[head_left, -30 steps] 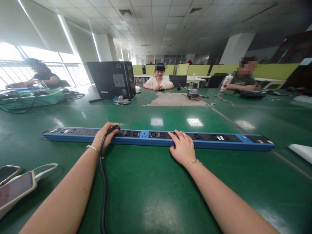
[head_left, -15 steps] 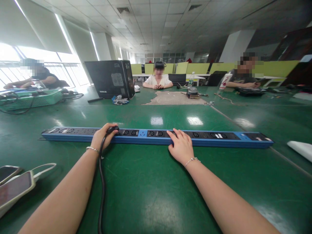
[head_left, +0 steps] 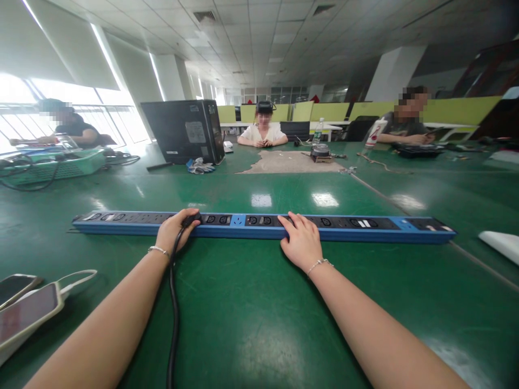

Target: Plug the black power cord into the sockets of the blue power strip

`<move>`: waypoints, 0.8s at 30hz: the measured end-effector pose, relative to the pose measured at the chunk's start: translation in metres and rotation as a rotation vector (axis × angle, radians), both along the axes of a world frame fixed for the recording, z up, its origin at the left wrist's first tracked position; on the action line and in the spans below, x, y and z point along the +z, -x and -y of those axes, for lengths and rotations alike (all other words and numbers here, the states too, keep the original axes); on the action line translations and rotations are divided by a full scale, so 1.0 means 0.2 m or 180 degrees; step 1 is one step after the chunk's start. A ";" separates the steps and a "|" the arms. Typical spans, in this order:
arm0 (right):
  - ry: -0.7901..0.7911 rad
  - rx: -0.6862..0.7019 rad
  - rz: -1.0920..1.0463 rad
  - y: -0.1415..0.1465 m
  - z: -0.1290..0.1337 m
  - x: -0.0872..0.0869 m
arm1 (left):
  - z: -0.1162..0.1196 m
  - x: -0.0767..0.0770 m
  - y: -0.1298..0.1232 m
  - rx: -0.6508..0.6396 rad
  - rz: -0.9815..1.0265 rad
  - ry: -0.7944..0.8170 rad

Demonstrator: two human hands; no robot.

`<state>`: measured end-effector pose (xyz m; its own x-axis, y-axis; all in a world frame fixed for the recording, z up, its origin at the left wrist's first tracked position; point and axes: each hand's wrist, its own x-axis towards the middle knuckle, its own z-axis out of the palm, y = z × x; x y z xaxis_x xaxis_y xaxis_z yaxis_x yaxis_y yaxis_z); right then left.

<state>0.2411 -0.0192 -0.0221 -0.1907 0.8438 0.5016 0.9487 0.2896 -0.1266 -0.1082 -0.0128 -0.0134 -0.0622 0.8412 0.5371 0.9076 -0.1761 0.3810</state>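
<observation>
strip (head_left: 251, 232): on table (head_left: 227, 313), long axis left to right across your front | your left hand (head_left: 173, 229): clamped on plug (head_left: 196, 219), at strip's top, left of blue socket (head_left: 238, 220); whether seated, cannot tell | your right hand (head_left: 302, 239): fingers apart, resting on strip, right of blue socket, farther from plug | cord (head_left: 172, 313): runs from plug toward you

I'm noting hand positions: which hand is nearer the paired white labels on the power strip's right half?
Right. The right hand rests on the power strip, left of the white labels; the left hand, holding the black plug, is farther left along it.
</observation>
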 end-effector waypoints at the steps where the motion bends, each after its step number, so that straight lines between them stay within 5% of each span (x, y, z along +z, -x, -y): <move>1: 0.0005 -0.0006 0.0005 0.00 0.00 0.00 | 0.00 0.00 0.00 -0.0004 -0.0007 0.0001; 9: -0.0024 -0.0032 0.0026 0.00 0.00 0.00 | 0.01 0.02 -0.03 0.0050 0.0218 0.0039; 15: -0.0049 -0.0040 -0.0002 0.01 0.00 0.00 | 0.03 0.12 -0.14 0.0417 0.1036 -0.1212; 19: -0.0035 -0.0037 -0.0035 0.01 0.00 -0.01 | 0.02 0.15 -0.35 -0.0175 0.0728 -0.0456; 24: -0.0016 -0.0027 -0.0064 0.01 0.00 -0.01 | -0.02 0.13 -0.55 -0.0343 0.0358 0.0053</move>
